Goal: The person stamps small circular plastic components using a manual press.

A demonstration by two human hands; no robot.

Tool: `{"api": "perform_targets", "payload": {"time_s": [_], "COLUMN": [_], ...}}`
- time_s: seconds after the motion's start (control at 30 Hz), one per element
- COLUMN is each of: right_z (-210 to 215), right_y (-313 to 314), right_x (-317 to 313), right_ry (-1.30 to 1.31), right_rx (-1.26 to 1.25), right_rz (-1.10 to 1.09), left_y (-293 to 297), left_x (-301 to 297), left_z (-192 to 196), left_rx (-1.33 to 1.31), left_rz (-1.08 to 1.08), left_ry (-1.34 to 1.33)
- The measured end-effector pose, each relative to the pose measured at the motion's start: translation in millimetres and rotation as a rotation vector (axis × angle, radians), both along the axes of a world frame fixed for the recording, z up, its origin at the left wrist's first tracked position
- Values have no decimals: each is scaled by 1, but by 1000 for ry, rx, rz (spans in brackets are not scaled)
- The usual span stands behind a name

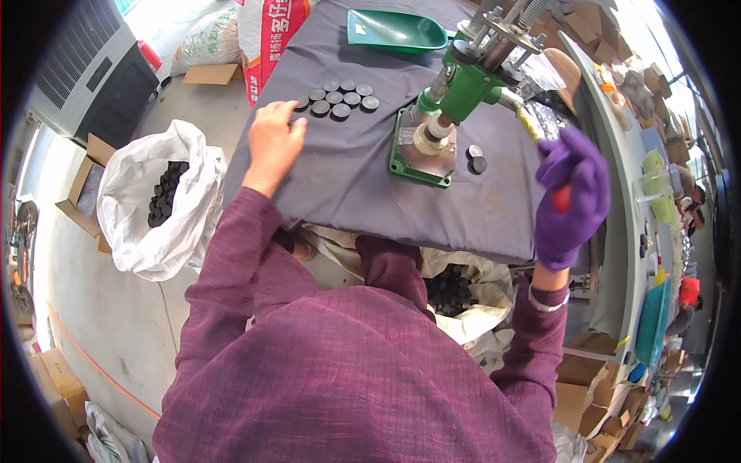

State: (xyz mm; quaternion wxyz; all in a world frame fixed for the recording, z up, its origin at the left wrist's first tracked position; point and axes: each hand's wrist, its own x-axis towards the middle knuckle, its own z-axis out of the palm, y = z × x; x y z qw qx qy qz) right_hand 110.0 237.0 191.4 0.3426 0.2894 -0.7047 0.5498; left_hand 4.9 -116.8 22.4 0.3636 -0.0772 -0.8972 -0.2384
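My bare left hand [276,143] is at the table's left side, thumb and fingers apart. Its fingertips reach the leftmost disc of a group of small round black discs [333,97], possibly caps. In the middle stands a green hand press [471,85] with a pale-tipped ram above its base plate [423,154]. My right hand [573,193], in a purple glove and slightly blurred, is curled around the end of the press lever [529,122]; something red shows between its fingers. Right of the base lie two more black discs [478,164].
A green scoop [397,32] lies at the table's far edge. On the floor at left, a white sack [120,208] holds black discs, beside a cardboard box [81,189]. Another open sack [486,297] with black pieces is below the table's front edge. A cluttered bench [617,154] runs along the right.
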Motion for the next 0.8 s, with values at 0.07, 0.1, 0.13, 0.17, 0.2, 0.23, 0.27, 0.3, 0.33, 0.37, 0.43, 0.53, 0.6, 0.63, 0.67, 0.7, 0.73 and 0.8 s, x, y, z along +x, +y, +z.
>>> {"api": "perform_targets", "payload": {"time_s": [0.07,0.1,0.13,0.17,0.2,0.23,0.27,0.3,0.33,0.37,0.43,0.53,0.6,0.63,0.67,0.7,0.73,0.8], "right_z": [24,35,42,46,49,51,53,54,55,54,54,59,58,59,59,58,56,59], "right_y": [-1,1,5,10,16,19,21,21,21,19,16,17,20,24,25,22,13,6], "right_x": [-20,-31,-41,-49,-58,-61,-62,-63,-65,-67,-65,-64,-66,-67,-68,-69,-67,-56], "right_ry": [-2,26,55,58,58,55,55,42,27,25,98,-25,-28,-30,-32,15,58,-43], "right_rx": [-27,-36,-47,-46,-51,-56,-54,-59,-63,-64,-14,-109,-129,-146,-143,-147,-153,-96], "right_rz": [5,31,59,61,70,82,82,91,98,102,39,128,171,212,197,189,185,-29], "left_y": [-16,-19,-19,-15,-7,4,13,14,12,6,-2,-15,-10,-6,-1,7,20,54], "left_x": [2,2,2,5,9,16,23,27,29,31,35,33,32,31,29,28,29,27], "left_z": [-9,-14,-16,-20,-23,-22,-21,-22,-21,-18,-12,-13,-14,-15,-15,-11,-2,13], "left_rx": [-12,-44,-77,-114,-194,-267,-341,-316,-316,-199,-1,19,44,84,123,125,195,314], "left_rz": [44,-12,-67,-140,-217,-235,-252,-279,-275,-270,-196,-247,-274,-271,-268,-279,-310,-405], "left_ry": [-89,-155,-220,-101,-135,-102,-68,-64,-66,-56,-79,-226,-194,-183,-173,-174,-184,-189]}}
